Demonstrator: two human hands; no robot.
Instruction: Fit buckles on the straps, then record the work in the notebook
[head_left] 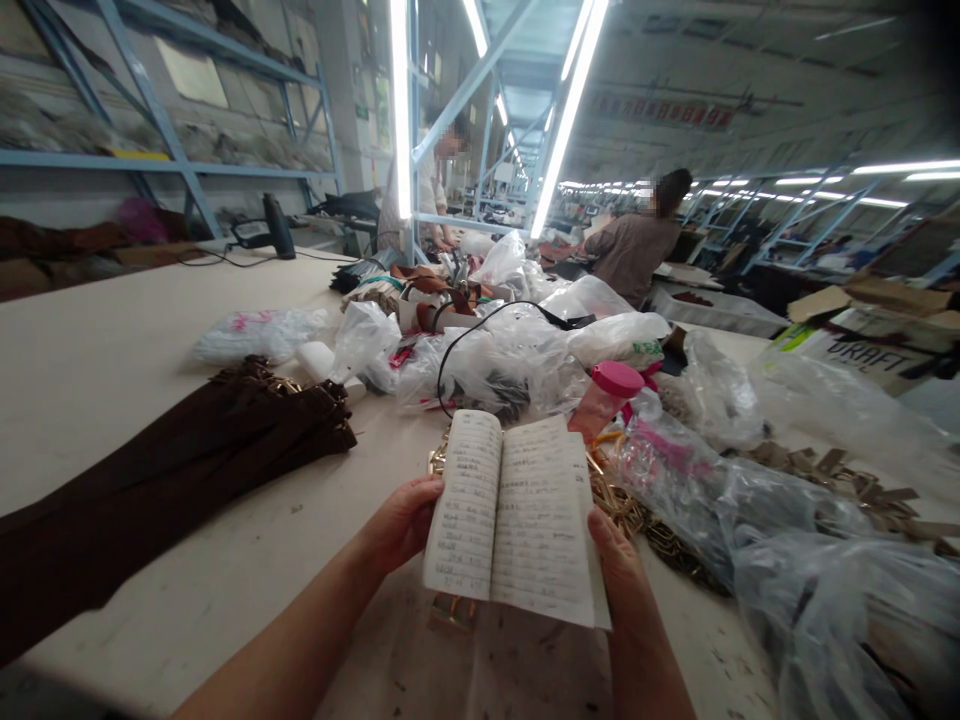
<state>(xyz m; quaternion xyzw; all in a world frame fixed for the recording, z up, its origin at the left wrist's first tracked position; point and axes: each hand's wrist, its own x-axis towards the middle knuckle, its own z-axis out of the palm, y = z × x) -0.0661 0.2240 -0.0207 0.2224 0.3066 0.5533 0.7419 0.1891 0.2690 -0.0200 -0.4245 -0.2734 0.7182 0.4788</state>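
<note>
An open notebook (525,520) with handwritten lines on both pages is held up over the table. My left hand (405,520) grips its left edge, thumb at the page's side. At the right edge, my right hand (619,560) is closed on the pages, its fingers hidden behind them. Gold-coloured metal buckles (452,612) show below and beside the notebook, partly covered by it. Beyond its top right corner stands a tilted pink jar with a pink lid (616,380). To the left lies a bundle of dark brown straps (187,470) with gold hardware at its end.
Clear plastic bags (510,350) with parts are heaped across the table's middle and right. A hair-dryer-like black tool (277,228) with a cord is at the back left. An open cardboard box (874,335) stands at right. Two people (634,250) work beyond the table, near blue racks (180,160).
</note>
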